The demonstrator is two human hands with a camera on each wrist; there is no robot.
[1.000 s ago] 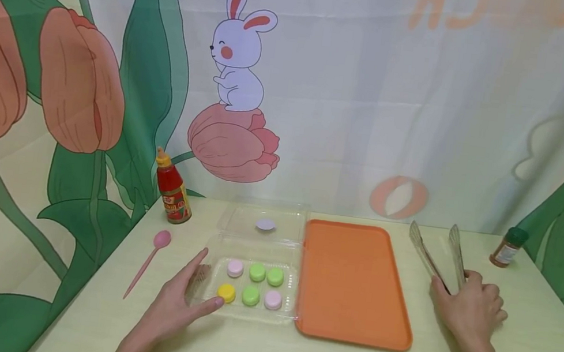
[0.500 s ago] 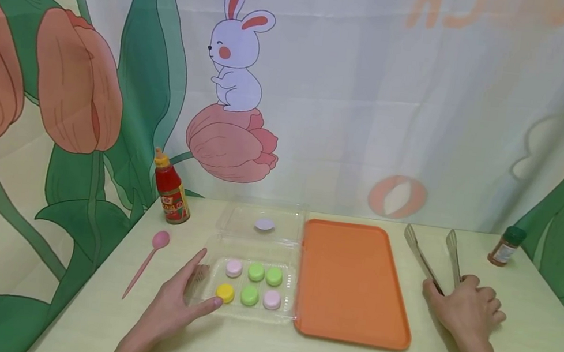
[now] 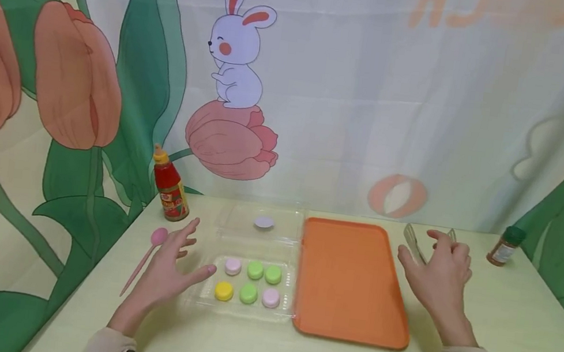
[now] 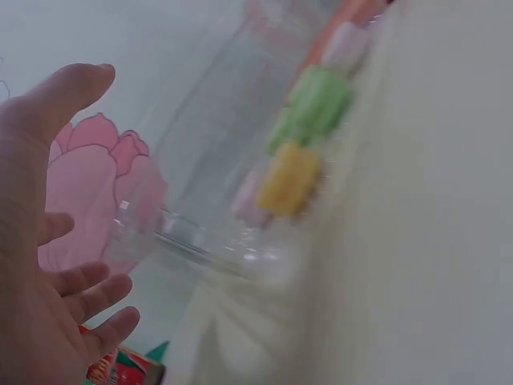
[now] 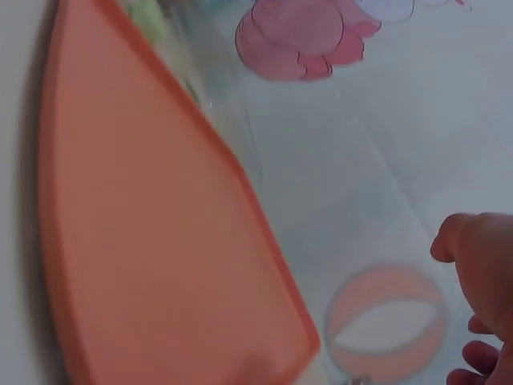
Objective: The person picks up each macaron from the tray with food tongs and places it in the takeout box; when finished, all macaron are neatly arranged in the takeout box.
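Observation:
Left of a clear plastic clamshell box (image 3: 289,310), my left hand (image 3: 166,273) hovers with its fingers spread, holding nothing. The box lies with its lid up and holds several macarons, including a yellow macaron (image 3: 224,291), a green macaron (image 3: 248,293) and a pink macaron (image 3: 271,298). My right hand (image 3: 440,278) is raised over the metal tongs (image 3: 412,242), its fingers loosely bent and nothing in its grasp. It hides most of the tongs, leaving mainly their tips visible. In the left wrist view, a clear gap separates the hand (image 4: 40,241) from the box.
An orange tray (image 3: 353,283) lies against the box's right side. A pink spoon (image 3: 158,237) and a red sauce bottle (image 3: 171,189) are at the left. A green-capped spice jar (image 3: 506,246) stands at the back right. A printed curtain (image 3: 344,90) hangs behind the table.
My right hand has let go of the tongs, which lie on the table, and risen leftward. My left hand has come off the box's left edge, up and to the left.

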